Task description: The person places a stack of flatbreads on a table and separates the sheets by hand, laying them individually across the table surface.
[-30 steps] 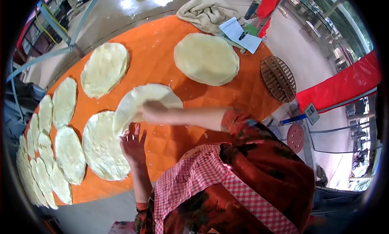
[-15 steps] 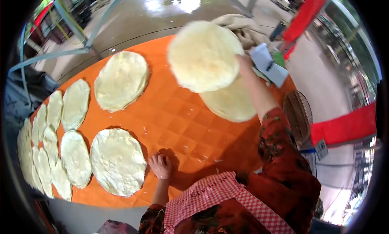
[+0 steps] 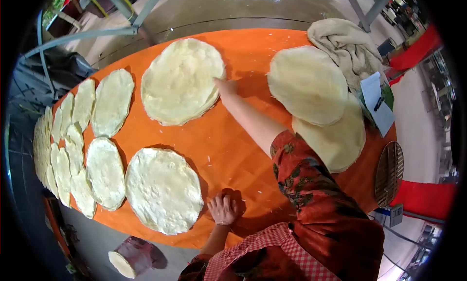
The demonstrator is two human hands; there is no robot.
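My right hand is at the right edge of a stack of round, pale flatbreads at the upper left, its fingertips closed on the rim of the top one. My left hand rests on the orange cloth with its fingers apart and holds nothing. Just left of it lies another floury flatbread stack. On the right, one thin flatbread partly covers another flatbread.
More flatbreads lie in rows toward the left end of the orange-covered table. A crumpled beige cloth, a notepad with a pen and a brown woven basket are along the right side.
The flatbread my right hand held has been let go and lies on the other one at the right. That hand has moved left to the upper-left stack. My left hand stays on the cloth.
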